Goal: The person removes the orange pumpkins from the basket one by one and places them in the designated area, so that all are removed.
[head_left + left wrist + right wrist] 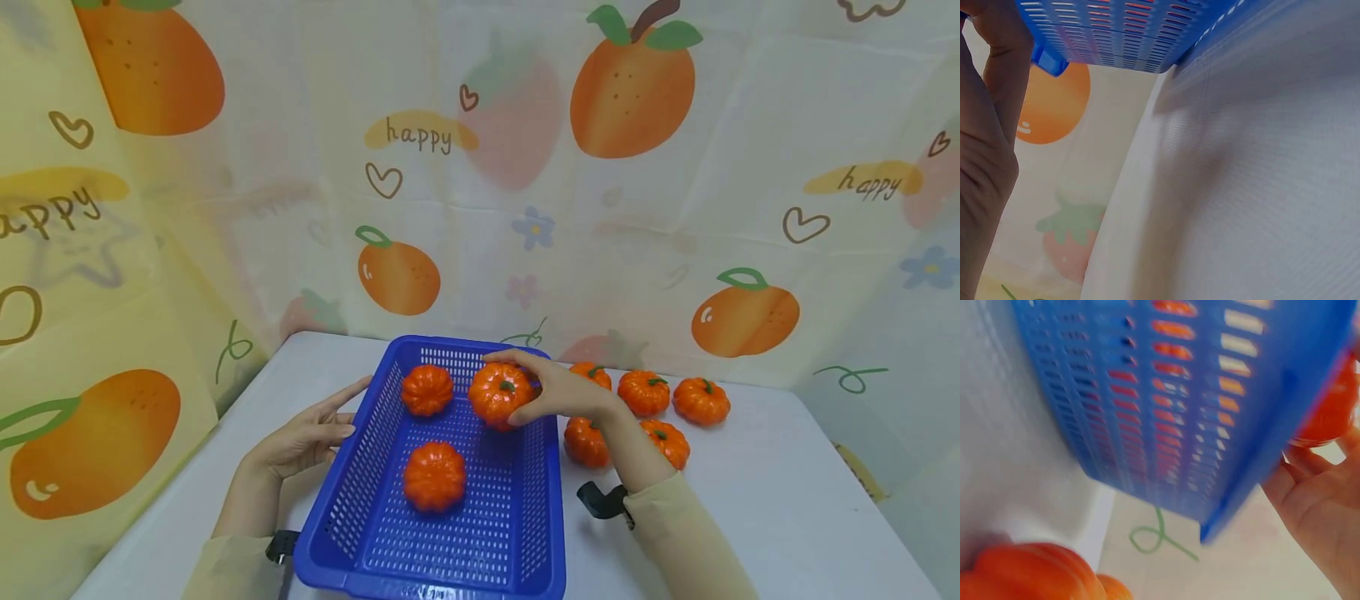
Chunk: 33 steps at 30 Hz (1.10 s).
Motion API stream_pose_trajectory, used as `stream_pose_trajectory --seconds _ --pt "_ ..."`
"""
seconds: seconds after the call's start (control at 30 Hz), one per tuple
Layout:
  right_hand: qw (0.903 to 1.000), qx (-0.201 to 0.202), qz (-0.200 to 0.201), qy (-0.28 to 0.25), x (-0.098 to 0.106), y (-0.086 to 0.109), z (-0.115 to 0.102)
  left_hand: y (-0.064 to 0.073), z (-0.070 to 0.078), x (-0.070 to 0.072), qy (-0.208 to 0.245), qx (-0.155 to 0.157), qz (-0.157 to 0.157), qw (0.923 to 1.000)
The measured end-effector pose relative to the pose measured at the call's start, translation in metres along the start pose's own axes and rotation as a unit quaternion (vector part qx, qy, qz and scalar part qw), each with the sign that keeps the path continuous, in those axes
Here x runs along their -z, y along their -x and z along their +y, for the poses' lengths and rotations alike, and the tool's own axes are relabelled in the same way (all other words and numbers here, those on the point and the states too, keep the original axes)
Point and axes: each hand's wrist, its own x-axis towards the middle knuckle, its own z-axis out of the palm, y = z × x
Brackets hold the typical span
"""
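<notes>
At far left, a yellow printed cloth (112, 292) is hanging beside the white table (787, 508). Your left sleeve (232, 571) is showing at the bottom, a black wrist strap (282, 546) sitting at its cuff. Your left hand (300, 440) is leaning against the outside of the blue plastic basket (450, 591); its index finger is reaching out straight and its thumb is touching the left rim, with the hand lying loosely spread rather than clenched.

Inside the basket, two glossy orange pumpkins are lying apart on the floor: the back-left pumpkin (427, 390) and the front pumpkin (435, 477). To their right, your right hand (555, 387) is gripping the third pumpkin (495, 402) between thumb and fingers, holding it over the basket near the right wall, its green stem facing up.

Beyond that wall, five more pumpkins (701, 402) are resting on the table, three in a back row and two in front, your forearm partly covering some of them. Your right sleeve (686, 533) is crossing below, another black strap (600, 500) jutting left of its cuff.
</notes>
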Motion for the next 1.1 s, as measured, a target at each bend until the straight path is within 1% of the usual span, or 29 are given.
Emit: stream_pose_trajectory --seconds 0.2,0.3,0.37,0.43,0.53,0.67,0.77,0.93,1.1 --pt "0.9998 0.008 0.018 -0.011 0.021 0.02 -0.001 -0.001 0.0 -0.001 0.0 -0.001 0.001 1.0" --pt "0.9989 -0.009 0.04 -0.023 0.031 0.033 0.001 -0.001 0.0 -0.001 -0.001 0.0 0.001 1.0" --pt "0.9979 -0.013 0.051 -0.037 0.038 0.042 0.004 -0.001 0.0 -0.001 -0.002 0.001 0.001 1.0" --pt "0.9971 -0.014 0.065 -0.036 0.045 0.051 0.008 -0.001 0.0 -0.001 -0.003 0.0 -0.002 1.0" --pt "0.9963 -0.005 0.085 -0.004 0.056 0.064 0.015 -0.001 0.0 -0.001 -0.003 0.0 -0.003 1.0" --pt "0.9917 -0.019 0.121 0.039 0.068 0.083 0.025 -0.001 0.001 -0.001 -0.004 0.002 0.002 1.0" --pt "0.9893 -0.03 0.136 0.043 0.075 0.097 0.034 0.0 0.001 -0.001 -0.007 0.001 0.002 1.0" --pt "0.985 -0.033 0.161 0.053 0.087 0.117 0.051 0.0 0.0 0.0 -0.008 0.0 -0.003 1.0" --pt "0.9783 -0.064 0.193 0.04 0.099 0.14 0.067 -0.001 0.0 -0.001 -0.011 0.001 -0.003 0.9999"
